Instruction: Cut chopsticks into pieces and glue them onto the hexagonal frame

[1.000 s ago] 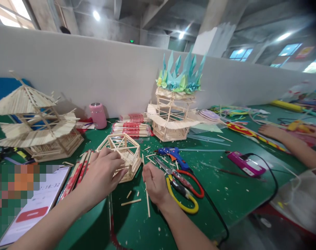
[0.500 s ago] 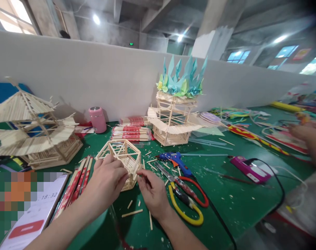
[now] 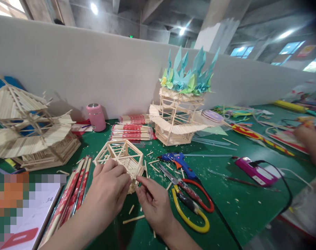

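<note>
Wooden hexagonal stick frame, open lattice; left hand gripping it, right hand pinching stick.

Pale wood hexagonal stick frame under bare left hand and right hand; dark green table; cutters with one yellow, one red handle; blue glue gun, orange trigger; magenta device, black cord; pink cup; red-and-white chopstick packs; far model topped with teal and yellow-green paper cranes; grey-white partition
</note>
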The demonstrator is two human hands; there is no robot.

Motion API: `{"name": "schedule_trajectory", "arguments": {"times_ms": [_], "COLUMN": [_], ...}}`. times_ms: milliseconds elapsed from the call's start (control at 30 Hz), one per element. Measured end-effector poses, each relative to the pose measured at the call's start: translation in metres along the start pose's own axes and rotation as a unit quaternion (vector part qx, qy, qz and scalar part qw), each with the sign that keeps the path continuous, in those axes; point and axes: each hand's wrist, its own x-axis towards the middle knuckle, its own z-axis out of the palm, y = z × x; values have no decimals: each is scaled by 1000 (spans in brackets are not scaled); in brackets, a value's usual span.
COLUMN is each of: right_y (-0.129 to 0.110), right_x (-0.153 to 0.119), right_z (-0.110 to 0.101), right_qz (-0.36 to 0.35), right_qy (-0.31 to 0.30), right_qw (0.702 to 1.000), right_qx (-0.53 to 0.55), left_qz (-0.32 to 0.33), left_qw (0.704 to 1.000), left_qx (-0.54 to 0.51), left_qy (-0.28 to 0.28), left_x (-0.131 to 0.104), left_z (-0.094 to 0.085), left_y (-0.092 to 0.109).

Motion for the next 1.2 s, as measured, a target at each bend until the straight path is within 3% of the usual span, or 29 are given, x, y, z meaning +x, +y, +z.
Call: {"name": "schedule_trajectory", "arguments": {"times_ms": [400,700,1000,1200], "right_y": [5,7,4,3], "right_x": [-6,-6,-7,-4], "right_z": [1,1,3,5], "right_qz": [-1,-11,-5,-1], "right_qy": [-25,-26,-32,-24], "right_qw": [1000,1000,999,999], "right_qx": [2,4,-13,-29], "left_qz": [5,11,-5,-27], "left_qw": [999,1000,997,997], "left_qx": [-34,-2,12,-42], "left_qy": [-2,8,73,53], "left_x": [0,-2,-21,-29], "left_z": [1,1,-5,-4], "left_y": [-1,-2,-9,-19]}}
